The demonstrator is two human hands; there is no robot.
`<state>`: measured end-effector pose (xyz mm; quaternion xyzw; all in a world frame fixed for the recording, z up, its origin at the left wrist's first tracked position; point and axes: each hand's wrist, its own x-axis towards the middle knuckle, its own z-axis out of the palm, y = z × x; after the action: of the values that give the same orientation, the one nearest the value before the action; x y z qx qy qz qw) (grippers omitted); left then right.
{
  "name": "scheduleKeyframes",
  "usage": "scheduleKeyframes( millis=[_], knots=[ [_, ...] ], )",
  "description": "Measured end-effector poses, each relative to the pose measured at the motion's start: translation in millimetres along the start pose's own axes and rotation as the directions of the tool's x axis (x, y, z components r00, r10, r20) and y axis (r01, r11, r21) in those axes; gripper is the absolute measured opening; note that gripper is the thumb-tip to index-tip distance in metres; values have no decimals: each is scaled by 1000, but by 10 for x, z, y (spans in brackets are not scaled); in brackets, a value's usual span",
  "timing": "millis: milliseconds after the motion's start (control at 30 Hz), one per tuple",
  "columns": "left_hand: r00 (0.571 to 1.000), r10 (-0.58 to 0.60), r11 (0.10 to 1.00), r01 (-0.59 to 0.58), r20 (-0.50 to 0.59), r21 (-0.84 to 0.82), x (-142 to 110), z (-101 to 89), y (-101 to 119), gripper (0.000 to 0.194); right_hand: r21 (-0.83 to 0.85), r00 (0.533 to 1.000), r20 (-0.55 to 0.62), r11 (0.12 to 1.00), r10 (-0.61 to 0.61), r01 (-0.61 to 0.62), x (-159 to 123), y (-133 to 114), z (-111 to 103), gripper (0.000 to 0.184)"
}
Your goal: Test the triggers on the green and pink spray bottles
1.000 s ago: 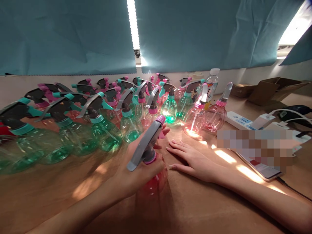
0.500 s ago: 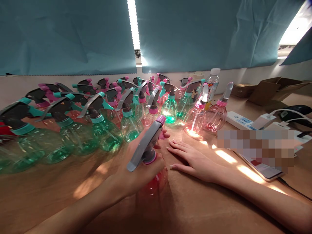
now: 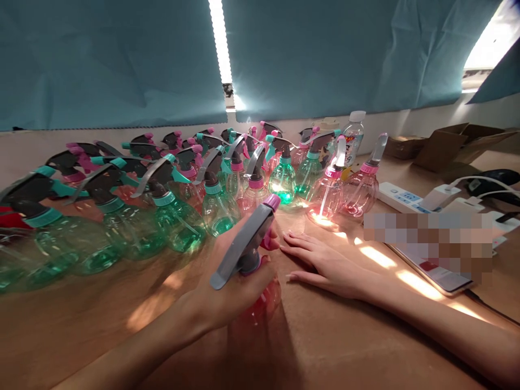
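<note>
My left hand (image 3: 229, 271) is wrapped round the neck of a pink spray bottle (image 3: 264, 303) with a grey and pink spray head, upright on the brown table (image 3: 333, 346). Part of its trigger and body is hidden by my fingers. To the right of that bottle, my right hand (image 3: 320, 262) lies flat on the tabletop, fingers stretched out and holding nothing. Just beyond my hands are a green spray bottle (image 3: 219, 208) with a turquoise collar and a pink spray bottle (image 3: 326, 192).
Several more green and pink spray bottles (image 3: 132, 227) crowd the left and back. A clear drink bottle (image 3: 354, 138) stands by the wall. On the right are a power strip (image 3: 400, 197) with plugs, a phone (image 3: 441, 273), cables and an open cardboard box (image 3: 459, 146).
The spray head in my left hand has tipped very slightly, its pink nozzle end a little further right. My right hand has stayed flat on the table.
</note>
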<state>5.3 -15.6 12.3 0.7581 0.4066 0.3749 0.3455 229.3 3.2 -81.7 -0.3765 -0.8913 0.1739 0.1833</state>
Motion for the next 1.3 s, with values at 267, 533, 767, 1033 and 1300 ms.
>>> scheduleKeyframes(
  millis=[267,533,767,1033,1300],
  knots=[
    [998,54,997,-56,-34,-44,6,22,-86,45,-73,889,-381,967,-255,246,-63,-248,-36,42],
    [996,37,994,-46,-83,-102,-16,127,-54,62,54,913,-392,988,-111,144,-128,-676,-81,77],
    [992,99,992,-104,-79,-64,67,321,-66,71,-42,886,-458,997,-71,58,-141,-883,-151,59],
    [999,43,993,-42,6,-111,219,466,-37,83,2,906,-423,999,31,-33,-205,-641,-364,54],
    [975,148,974,-114,-166,195,2,333,-548,29,-37,910,-393,987,129,-156,24,43,-601,61]
  ],
)
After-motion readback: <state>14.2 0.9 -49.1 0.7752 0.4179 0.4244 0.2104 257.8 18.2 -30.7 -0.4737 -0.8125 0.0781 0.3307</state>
